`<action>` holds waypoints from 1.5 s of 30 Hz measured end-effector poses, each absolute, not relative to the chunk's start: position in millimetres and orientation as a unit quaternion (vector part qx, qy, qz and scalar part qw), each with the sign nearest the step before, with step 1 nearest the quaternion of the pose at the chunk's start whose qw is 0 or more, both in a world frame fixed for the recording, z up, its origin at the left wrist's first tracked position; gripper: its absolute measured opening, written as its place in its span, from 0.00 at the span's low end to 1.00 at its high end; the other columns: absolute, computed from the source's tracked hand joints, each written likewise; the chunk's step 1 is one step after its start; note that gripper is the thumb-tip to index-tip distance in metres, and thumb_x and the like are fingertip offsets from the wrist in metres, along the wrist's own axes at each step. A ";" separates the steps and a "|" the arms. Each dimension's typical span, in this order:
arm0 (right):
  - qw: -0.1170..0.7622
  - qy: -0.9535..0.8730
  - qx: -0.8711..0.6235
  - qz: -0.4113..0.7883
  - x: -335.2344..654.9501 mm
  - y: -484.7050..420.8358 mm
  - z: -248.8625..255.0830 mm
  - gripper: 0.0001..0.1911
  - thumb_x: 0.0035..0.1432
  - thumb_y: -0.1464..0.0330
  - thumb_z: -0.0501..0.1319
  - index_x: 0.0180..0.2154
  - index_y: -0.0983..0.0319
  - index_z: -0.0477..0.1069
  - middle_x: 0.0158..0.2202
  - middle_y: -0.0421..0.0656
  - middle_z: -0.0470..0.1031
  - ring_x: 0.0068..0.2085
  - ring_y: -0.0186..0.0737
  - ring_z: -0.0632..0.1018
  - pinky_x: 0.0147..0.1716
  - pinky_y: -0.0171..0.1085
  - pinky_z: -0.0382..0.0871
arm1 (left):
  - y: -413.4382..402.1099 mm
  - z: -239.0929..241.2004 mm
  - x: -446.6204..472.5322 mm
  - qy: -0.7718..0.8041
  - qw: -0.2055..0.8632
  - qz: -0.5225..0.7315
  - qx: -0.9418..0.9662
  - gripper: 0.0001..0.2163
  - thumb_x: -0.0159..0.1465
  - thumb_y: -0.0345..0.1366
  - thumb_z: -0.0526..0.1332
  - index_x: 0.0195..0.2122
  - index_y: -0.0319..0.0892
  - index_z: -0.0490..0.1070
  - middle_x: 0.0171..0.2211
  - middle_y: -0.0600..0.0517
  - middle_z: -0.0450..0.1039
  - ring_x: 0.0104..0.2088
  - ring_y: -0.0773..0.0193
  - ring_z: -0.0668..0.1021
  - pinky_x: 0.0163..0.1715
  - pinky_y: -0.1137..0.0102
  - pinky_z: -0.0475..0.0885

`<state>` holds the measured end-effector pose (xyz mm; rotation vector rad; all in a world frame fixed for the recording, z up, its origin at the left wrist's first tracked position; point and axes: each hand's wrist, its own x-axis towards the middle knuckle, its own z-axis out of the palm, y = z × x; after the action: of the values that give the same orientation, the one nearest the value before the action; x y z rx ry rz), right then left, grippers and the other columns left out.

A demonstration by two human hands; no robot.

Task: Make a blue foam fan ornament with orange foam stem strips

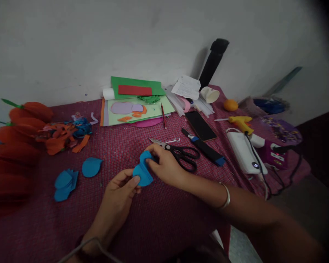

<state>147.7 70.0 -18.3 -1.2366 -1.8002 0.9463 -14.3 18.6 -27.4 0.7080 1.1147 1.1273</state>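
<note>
Between my two hands are blue paper petals (143, 176), held a little above the cloth-covered table. My left hand (122, 190) pinches the lower rounded part between thumb and fingers. With bent fingers my right hand (164, 164) grips the upper blue piece; whether the two parts are joined I cannot tell. Just beyond my right hand lie black-handled scissors (185, 153), their blades partly behind my fingers. To the left, a single blue petal (91, 167) rests near a small stack of blue petals (65, 184).
Orange paper pumpkins (13, 146) and paper scraps (60, 135) occupy the left. At the back are coloured sheets (139, 109) and a pencil (163, 115). Rightward lie a phone (200, 125), a cutter (204, 147), a yellow glue gun (241, 123), a white power bank (245, 153) and cables.
</note>
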 end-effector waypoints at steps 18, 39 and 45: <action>0.313 -0.450 -0.253 0.797 145.8 62.4 -11.1 0.19 0.51 0.54 0.66 0.30 0.64 0.66 0.23 0.34 0.64 0.25 0.28 0.66 0.28 0.31 0.62 | 18.7 -32.7 -22.0 0.405 0.724 0.488 0.272 0.04 0.53 0.33 0.69 0.30 0.42 0.77 0.24 0.55 0.72 0.25 0.71 0.71 0.25 0.76 0.68; 0.327 -0.460 -0.236 0.791 147.1 61.7 -13.7 0.19 0.53 0.54 0.64 0.28 0.64 0.66 0.23 0.34 0.61 0.25 0.28 0.63 0.29 0.32 0.58 | 18.6 -17.0 -18.1 0.460 0.688 0.461 0.322 0.09 0.46 0.41 0.73 0.22 0.42 0.77 0.20 0.56 0.70 0.24 0.70 0.69 0.27 0.74 0.64; 0.287 -0.488 -0.233 0.791 149.8 64.6 -13.6 0.21 0.46 0.55 0.69 0.30 0.65 0.67 0.26 0.34 0.65 0.27 0.27 0.65 0.29 0.32 0.58 | 16.4 -17.3 -20.1 0.449 0.701 0.457 0.312 0.08 0.47 0.39 0.73 0.24 0.43 0.78 0.21 0.56 0.71 0.24 0.70 0.69 0.27 0.75 0.64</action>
<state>149.8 64.6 -13.6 -0.6213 -1.3050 2.1124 -20.1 16.4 -17.3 0.6945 0.9997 1.0179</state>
